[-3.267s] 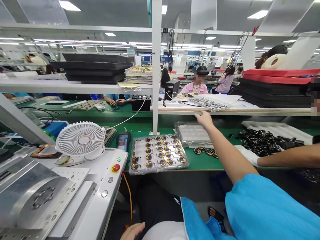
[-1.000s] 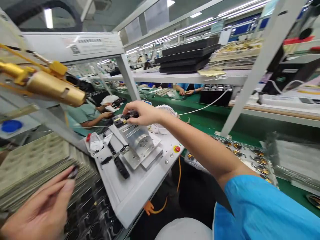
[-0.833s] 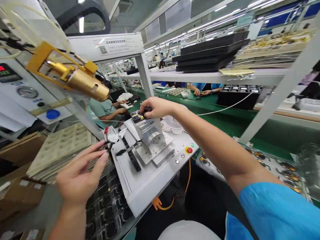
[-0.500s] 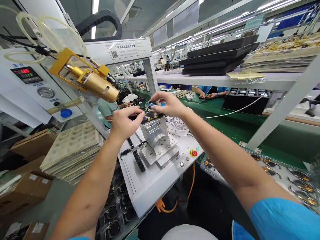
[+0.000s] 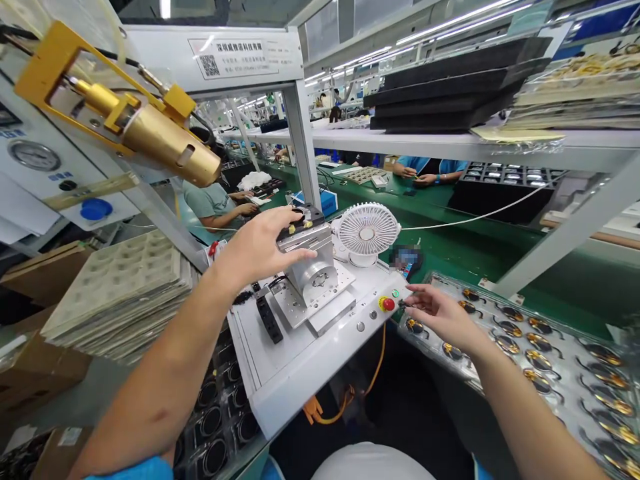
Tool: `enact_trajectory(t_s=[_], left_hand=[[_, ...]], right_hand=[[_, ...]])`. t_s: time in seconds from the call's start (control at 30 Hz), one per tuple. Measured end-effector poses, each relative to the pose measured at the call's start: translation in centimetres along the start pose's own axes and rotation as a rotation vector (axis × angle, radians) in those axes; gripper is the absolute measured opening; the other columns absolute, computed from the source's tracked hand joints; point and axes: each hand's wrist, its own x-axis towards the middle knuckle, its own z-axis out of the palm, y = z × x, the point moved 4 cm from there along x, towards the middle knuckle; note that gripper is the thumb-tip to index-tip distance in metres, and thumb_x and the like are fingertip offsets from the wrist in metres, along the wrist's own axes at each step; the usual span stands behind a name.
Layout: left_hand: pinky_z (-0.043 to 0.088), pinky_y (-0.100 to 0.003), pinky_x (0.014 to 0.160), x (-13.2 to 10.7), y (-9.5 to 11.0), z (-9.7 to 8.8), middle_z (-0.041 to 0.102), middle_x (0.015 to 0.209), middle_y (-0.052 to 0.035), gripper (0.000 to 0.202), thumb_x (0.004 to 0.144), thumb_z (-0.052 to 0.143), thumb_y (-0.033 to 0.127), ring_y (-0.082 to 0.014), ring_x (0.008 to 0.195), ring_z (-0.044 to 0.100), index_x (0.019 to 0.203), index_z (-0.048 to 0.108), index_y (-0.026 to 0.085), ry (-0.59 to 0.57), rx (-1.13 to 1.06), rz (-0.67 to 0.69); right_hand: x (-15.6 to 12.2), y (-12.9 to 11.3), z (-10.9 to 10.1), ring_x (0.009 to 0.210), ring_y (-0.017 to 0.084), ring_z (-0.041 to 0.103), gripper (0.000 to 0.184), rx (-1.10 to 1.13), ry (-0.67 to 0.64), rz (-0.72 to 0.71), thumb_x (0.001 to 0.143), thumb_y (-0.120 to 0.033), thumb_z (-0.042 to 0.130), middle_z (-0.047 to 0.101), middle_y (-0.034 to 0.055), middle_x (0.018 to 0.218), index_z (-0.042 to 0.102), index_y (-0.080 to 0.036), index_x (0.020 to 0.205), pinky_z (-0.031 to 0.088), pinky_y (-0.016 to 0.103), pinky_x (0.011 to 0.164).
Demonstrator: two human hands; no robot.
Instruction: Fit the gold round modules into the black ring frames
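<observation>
My left hand [image 5: 260, 248] lies over the top of a silver metal fixture [image 5: 313, 263] on the white machine base [image 5: 300, 353], fingers stretched out and thumb against its side. A small black and yellow part [image 5: 300, 223] sits on the fixture under my fingertips. My right hand [image 5: 436, 315] is low at the right, beside the red button [image 5: 386, 305], thumb and forefinger pinched on a small dark part at the near end of a clear tray [image 5: 560, 393] of gold and black round parts.
A gold nozzle [image 5: 160, 141] hangs at upper left. Stacked beige trays [image 5: 113, 290] and a tray of black rings [image 5: 220, 417] lie left. A white fan [image 5: 367, 230] and a phone [image 5: 403, 257] stand behind the fixture. Co-workers' hands [image 5: 235, 208] work along the green line.
My right hand has left the fixture top and dropped right to the clear tray, pinching a small part. My left hand stays on the fixture, now spread flat over it.
</observation>
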Motion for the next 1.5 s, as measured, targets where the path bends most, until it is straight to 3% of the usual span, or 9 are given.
enact_trajectory(t_s=[0.2,0.4,0.6,0.7,0.8,1.0,1.2,1.37,1.5], left_hand=[[0.041,-0.052,0.12,0.4,-2.0,0.0,0.064,0.145,-0.0171,0.069,0.081,0.073,0.068,-0.0344,0.14,0.056,0.129,0.068,0.018,-0.038,-0.125,0.143],[0.037,-0.057,0.122,0.0,-2.3,0.6,0.057,0.151,-0.0206,0.081,0.08,0.07,0.074,-0.0382,0.145,0.049,0.137,0.061,0.017,-0.024,-0.118,0.153],[0.036,-0.061,0.123,-9.0,0.6,-0.4,0.053,0.157,-0.0104,0.073,0.084,0.074,0.062,-0.0381,0.149,0.045,0.148,0.053,0.033,0.326,-0.255,0.137],[0.046,-0.059,0.117,-16.3,3.4,3.7,0.067,0.14,-0.0116,0.055,0.088,0.074,0.053,-0.0353,0.136,0.059,0.138,0.065,0.029,0.354,-0.477,0.125],[0.053,-0.054,0.112,-21.2,5.9,10.7,0.072,0.13,-0.0146,0.051,0.088,0.075,0.05,-0.035,0.129,0.065,0.132,0.068,0.024,0.259,-0.779,-0.124],[0.056,-0.049,0.109,-23.1,11.5,22.9,0.074,0.129,-0.0168,0.044,0.091,0.074,0.043,-0.0317,0.12,0.072,0.13,0.07,0.022,-0.116,-1.372,-0.793],[0.053,-0.051,0.11,-21.9,14.5,26.1,0.071,0.136,-0.0151,0.055,0.083,0.083,0.045,-0.0323,0.124,0.07,0.133,0.068,0.029,-0.04,-1.811,-0.819],[0.06,-0.048,0.098,-21.8,14.4,26.7,0.077,0.119,-0.013,0.053,0.07,0.094,0.038,-0.0304,0.106,0.075,0.118,0.076,0.027,-0.004,-1.863,-0.802],[0.061,-0.038,0.091,-21.9,13.8,26.2,0.076,0.121,-0.0118,0.046,0.072,0.093,0.03,-0.0236,0.097,0.076,0.115,0.079,0.026,0.014,-1.728,-0.876]], right_hand=[[0.3,1.7,-0.7,0.096,0.028,0.07,0.069,0.013,-0.032,0.035,0.071,-0.053,0.083,0.072,0.0118,0.105,0.058,-0.02,0.126,0.059,0.041,0.084],[0.8,3.7,1.5,0.079,0.023,0.066,0.087,-0.399,-0.18,0.071,0.083,-0.039,0.065,0.069,0.0068,0.095,0.033,-0.012,0.159,0.053,0.038,0.078],[-0.2,4.5,4.0,0.083,0.025,0.067,0.09,-0.662,-0.179,0.054,0.087,-0.029,0.06,0.072,0.0075,0.098,0.021,-0.013,0.166,0.048,0.036,0.079],[-0.7,4.8,4.4,0.085,0.026,0.068,0.091,-0.68,-0.153,0.057,0.088,-0.028,0.061,0.072,0.0102,0.104,0.018,-0.012,0.167,0.048,0.036,0.079],[-0.2,4.7,3.8,0.085,0.026,0.067,0.087,-0.648,-0.099,0.035,0.087,-0.027,0.063,0.072,0.0091,0.101,0.026,-0.012,0.164,0.049,0.036,0.079],[-1.9,3.1,2.6,0.082,0.023,0.068,0.068,-0.508,-0.097,-0.027,0.081,-0.026,0.077,0.073,0.0066,0.098,0.056,-0.017,0.146,0.051,0.035,0.079],[-9.2,2.6,7.8,0.093,0.022,0.068,0.074,0.053,-0.165,-0.358,0.067,-0.052,0.096,0.072,0.0063,0.102,0.068,-0.022,0.129,0.054,0.035,0.085],[-10.9,3.5,9.6,0.087,0.02,0.065,0.076,0.061,-0.07,-0.457,0.064,-0.061,0.094,0.071,0.0063,0.096,0.071,-0.019,0.122,0.055,0.033,0.078],[-7.7,2.7,6.9,0.1,0.022,0.066,0.06,-0.323,-0.181,-0.431,0.075,-0.05,0.092,0.074,0.0073,0.108,0.07,-0.021,0.122,0.055,0.035,0.091]])
